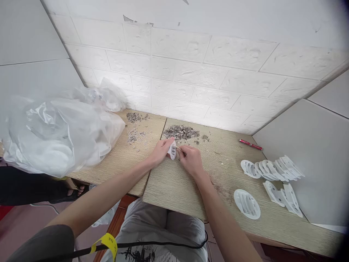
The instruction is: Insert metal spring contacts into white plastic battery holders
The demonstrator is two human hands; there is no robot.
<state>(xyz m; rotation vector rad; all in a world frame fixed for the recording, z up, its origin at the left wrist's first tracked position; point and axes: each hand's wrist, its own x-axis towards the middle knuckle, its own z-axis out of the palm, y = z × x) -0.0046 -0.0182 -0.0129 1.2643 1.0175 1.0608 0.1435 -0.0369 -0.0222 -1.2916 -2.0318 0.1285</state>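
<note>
My left hand (161, 151) is closed on the edge of a white round plastic piece (172, 151) with raised slots, tilted up over the table. Close against its right side is my right hand (190, 158), fingers pinched on a thin rod-like thing (178, 148) that points at the slotted face. The fingers hide most of that thin thing, so its kind does not show. Just beyond both hands lies a heap of small metal parts (181, 132). A small cluster of the same sort of bits (205, 138) is to its right.
More piles of small metal parts (132, 135) lie left of the table seam. A big clear bag of white pieces (60, 142) fills the left side. At right are a row of white slotted pieces (272, 169), one lying flat (247, 204), and a red pen (251, 145).
</note>
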